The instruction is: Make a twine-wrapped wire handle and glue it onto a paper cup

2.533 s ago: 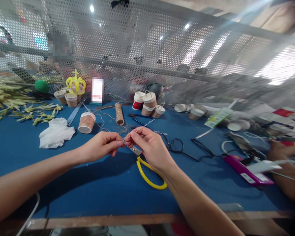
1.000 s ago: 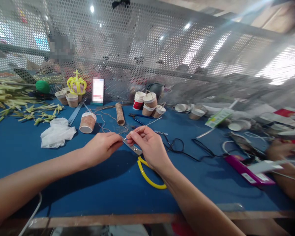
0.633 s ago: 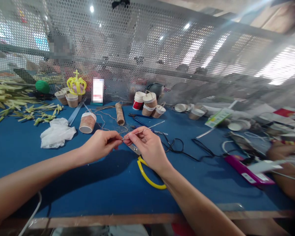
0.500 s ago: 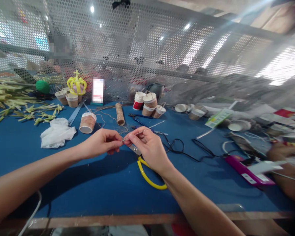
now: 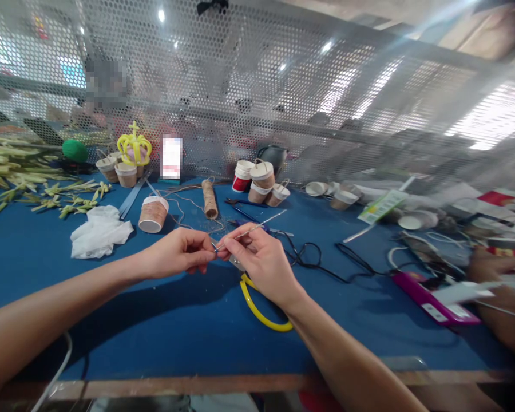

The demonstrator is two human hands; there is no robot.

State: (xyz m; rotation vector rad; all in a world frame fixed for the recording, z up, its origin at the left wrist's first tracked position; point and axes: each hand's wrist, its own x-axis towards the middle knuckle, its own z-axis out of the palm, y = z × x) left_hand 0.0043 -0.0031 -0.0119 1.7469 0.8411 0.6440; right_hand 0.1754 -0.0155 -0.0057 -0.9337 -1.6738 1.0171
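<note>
Both hands meet over the middle of the blue table, holding a thin twisted wire (image 5: 264, 222). My left hand (image 5: 182, 252) pinches its near end between thumb and fingertips. Gripping it just to the right, my right hand (image 5: 260, 254) has the wire's free end sticking out up and right past the fingers. Partly hidden beneath my right hand lie yellow-handled scissors (image 5: 257, 312). Beyond the hands are a roll of twine (image 5: 209, 200) and dark-blue-handled pliers (image 5: 244, 223). A small paper cup wrapped in brown (image 5: 153, 215) is tipped over near my left hand.
Crumpled white plastic (image 5: 100, 233) and green plant stems (image 5: 75, 191) lie left. Small buckets (image 5: 261, 174) stand by the mesh screen (image 5: 223, 74). A black cord (image 5: 317, 263) and a magenta power strip (image 5: 433, 297) lie right, near another person's arm (image 5: 493, 286).
My hands have shifted very slightly, and the left fingers have curled closer against the right ones at the wire. The other things on the table stay where they were.
</note>
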